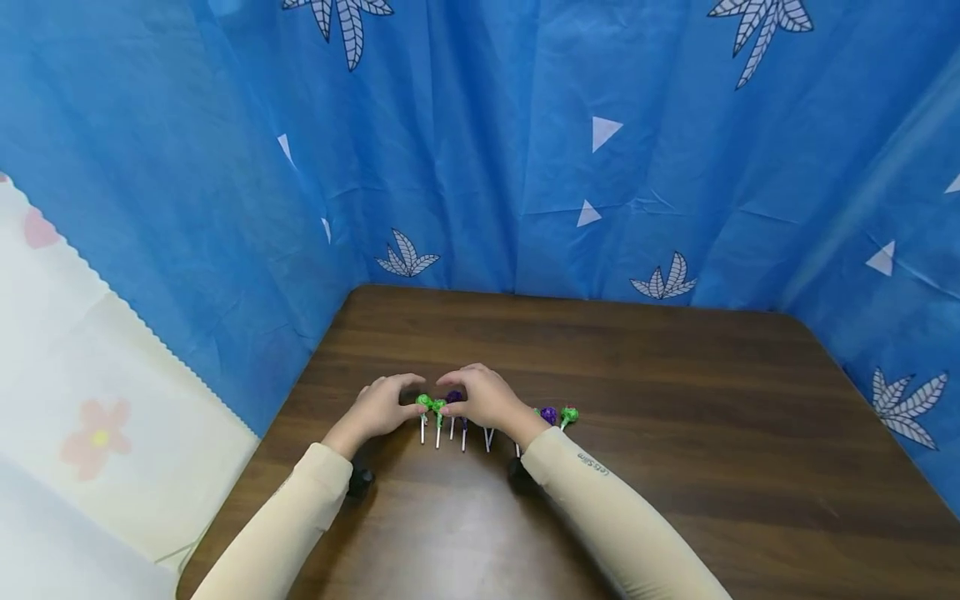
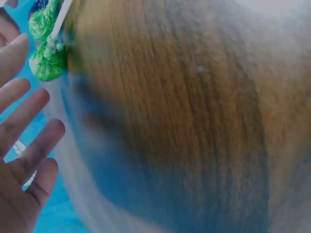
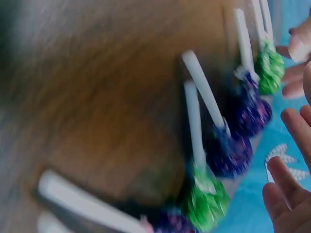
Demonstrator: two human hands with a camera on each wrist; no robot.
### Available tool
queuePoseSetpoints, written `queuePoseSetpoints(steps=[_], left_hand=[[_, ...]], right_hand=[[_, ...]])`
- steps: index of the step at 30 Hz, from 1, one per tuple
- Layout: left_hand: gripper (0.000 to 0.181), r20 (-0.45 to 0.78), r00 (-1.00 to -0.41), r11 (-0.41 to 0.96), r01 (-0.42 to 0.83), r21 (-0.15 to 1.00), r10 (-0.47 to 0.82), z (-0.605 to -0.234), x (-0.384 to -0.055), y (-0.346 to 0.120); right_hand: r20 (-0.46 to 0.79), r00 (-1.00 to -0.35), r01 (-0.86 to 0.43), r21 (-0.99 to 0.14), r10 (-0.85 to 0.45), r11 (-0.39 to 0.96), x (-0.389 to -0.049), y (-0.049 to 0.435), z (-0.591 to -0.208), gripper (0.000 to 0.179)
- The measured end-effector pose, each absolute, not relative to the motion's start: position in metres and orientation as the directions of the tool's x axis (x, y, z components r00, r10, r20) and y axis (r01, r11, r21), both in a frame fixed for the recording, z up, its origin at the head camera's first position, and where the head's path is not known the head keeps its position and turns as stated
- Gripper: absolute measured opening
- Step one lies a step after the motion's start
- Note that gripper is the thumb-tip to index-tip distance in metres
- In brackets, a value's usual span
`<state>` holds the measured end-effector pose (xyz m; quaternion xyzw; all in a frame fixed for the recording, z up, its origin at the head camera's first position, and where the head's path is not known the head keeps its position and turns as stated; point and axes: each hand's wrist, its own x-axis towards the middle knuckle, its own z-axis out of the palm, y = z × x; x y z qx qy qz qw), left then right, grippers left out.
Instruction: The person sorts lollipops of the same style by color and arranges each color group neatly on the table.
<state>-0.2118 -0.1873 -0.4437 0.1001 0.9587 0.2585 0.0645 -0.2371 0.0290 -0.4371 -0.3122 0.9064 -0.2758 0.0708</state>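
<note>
Several lollipops in green and purple wrappers, with white sticks, lie in a row on the table in the head view. At the row's left end are a green lollipop [image 1: 423, 401] and a second green lollipop [image 1: 438, 407]. My left hand [image 1: 381, 406] is beside the left one, thumb tip close to its head, the other fingers spread and relaxed in the left wrist view. From the right, my right hand [image 1: 487, 400] reaches over the row, its thumb by the second green lollipop. Purple lollipops [image 3: 233, 155] lie below this hand, which partly hides the row in the head view.
At the row's right end lie a purple lollipop [image 1: 549, 415] and a green lollipop [image 1: 570, 414]. The brown wooden table [image 1: 637, 358] reaches back to a blue curtain [image 1: 480, 167] with leaf prints. A white flowered cloth [image 1: 97, 375] hangs at the left.
</note>
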Motion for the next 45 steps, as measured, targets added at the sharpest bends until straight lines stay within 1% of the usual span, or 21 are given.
queuePoseSetpoints(steps=[4, 8, 11, 19, 24, 31, 38, 45], left_hand=[[0.041, -0.102, -0.967, 0.804, 0.134, 0.579, 0.235, -0.451, -0.217, -0.187], [0.032, -0.116, -0.966, 0.804, 0.122, 0.582, 0.230, -0.454, -0.221, -0.187], [0.029, -0.120, -0.966, 0.804, 0.117, 0.582, 0.228, -0.455, -0.225, -0.185], [0.016, -0.136, -0.960, 0.774, 0.108, 0.624, 0.243, -0.457, -0.234, -0.182], [0.015, -0.120, -0.954, 0.743, 0.130, 0.656, 0.273, -0.458, -0.240, -0.183], [0.015, -0.110, -0.943, 0.709, 0.156, 0.688, 0.315, -0.451, -0.253, -0.198], [0.018, -0.075, -0.953, 0.701, 0.162, 0.694, 0.295, -0.436, -0.283, -0.222], [0.025, -0.054, -0.959, 0.707, 0.167, 0.687, 0.278, -0.437, -0.302, -0.236]], right_hand=[[0.028, -0.798, -0.531, -0.505, -0.602, 0.680, -0.236, 0.021, -0.445, 0.042], [0.027, -0.811, -0.526, -0.473, -0.585, 0.707, -0.237, 0.017, -0.449, 0.038], [0.039, -0.817, -0.528, -0.451, -0.576, 0.719, -0.240, 0.015, -0.450, 0.032], [0.047, -0.813, -0.544, -0.417, -0.580, 0.728, -0.245, 0.013, -0.454, 0.023], [0.055, -0.814, -0.546, -0.410, -0.578, 0.730, -0.248, 0.013, -0.455, 0.022], [0.069, -0.812, -0.546, -0.443, -0.580, 0.711, -0.250, 0.012, -0.457, 0.022], [0.075, -0.805, -0.561, -0.422, -0.589, 0.712, -0.251, 0.010, -0.458, 0.022], [0.063, -0.800, -0.563, -0.422, -0.596, 0.711, -0.252, 0.006, -0.458, 0.023]])
